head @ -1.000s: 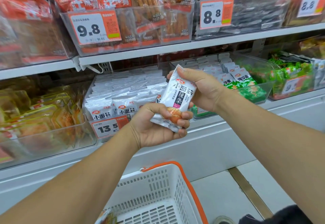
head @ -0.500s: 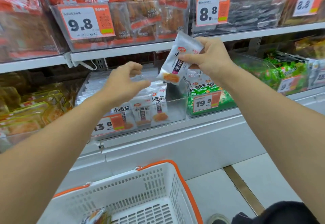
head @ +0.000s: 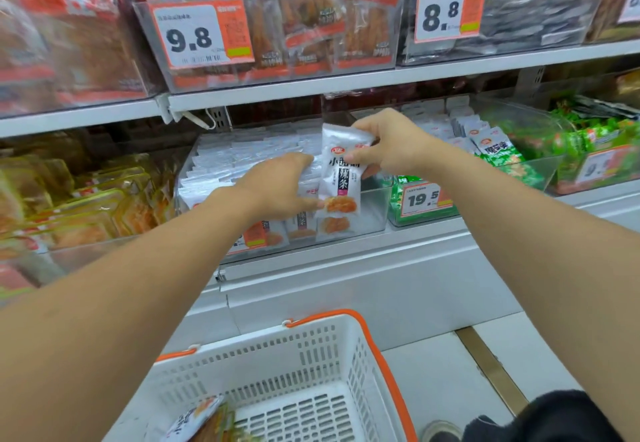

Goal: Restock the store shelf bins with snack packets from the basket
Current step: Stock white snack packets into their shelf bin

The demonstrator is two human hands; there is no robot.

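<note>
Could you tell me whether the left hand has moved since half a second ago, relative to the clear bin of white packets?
Yes. The left hand has come down and rightward into the clear bin, now touching the held white packet.

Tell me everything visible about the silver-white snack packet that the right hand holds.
The silver-white foil snack packet is a flat sealed pouch with black characters and an orange food picture near its bottom. It hangs upright over the clear plastic bin of matching packets. The right hand pinches its upper part; the left hand touches its lower left edge.
</note>
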